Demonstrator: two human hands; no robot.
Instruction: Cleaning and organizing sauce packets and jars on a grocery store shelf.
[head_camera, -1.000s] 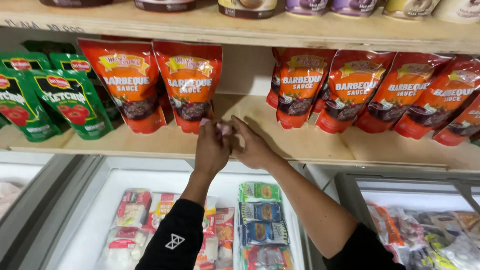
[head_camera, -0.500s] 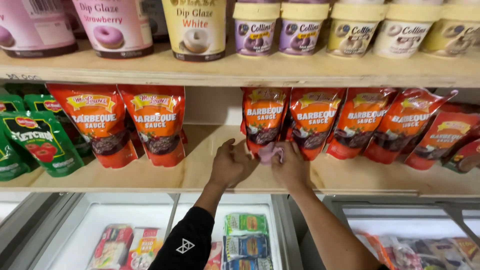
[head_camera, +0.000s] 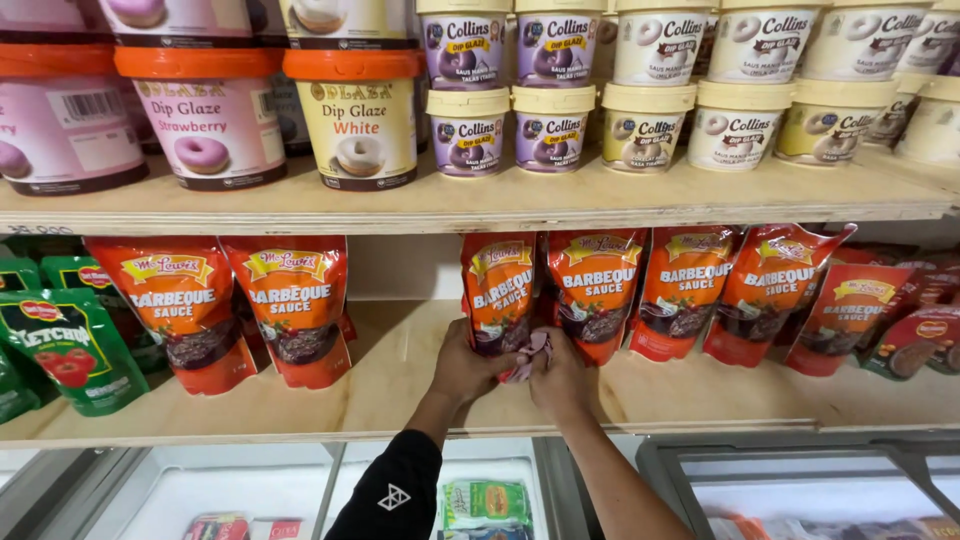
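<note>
My left hand (head_camera: 462, 366), in a black sleeve, grips the bottom of an orange-red sauce pouch (head_camera: 498, 285) that stands upright on the wooden shelf (head_camera: 400, 400). My right hand (head_camera: 560, 380) is just beside it, closed on a small pink cloth (head_camera: 530, 350) pressed against the base of that pouch and the neighbouring pouch (head_camera: 592, 290). Both hands rest low on the shelf board.
More red sauce pouches (head_camera: 290, 305) stand left and right along the shelf, with green ketchup pouches (head_camera: 70, 345) at the far left. Tubs of glaze (head_camera: 360, 115) and small stacked tubs (head_camera: 555, 125) fill the shelf above. Chest freezers (head_camera: 480, 500) with glass lids lie below.
My hands moved from the gap in the row to the leftmost pouch of the right-hand group. The view tilted upward, so the upper shelf of tubs now shows.
</note>
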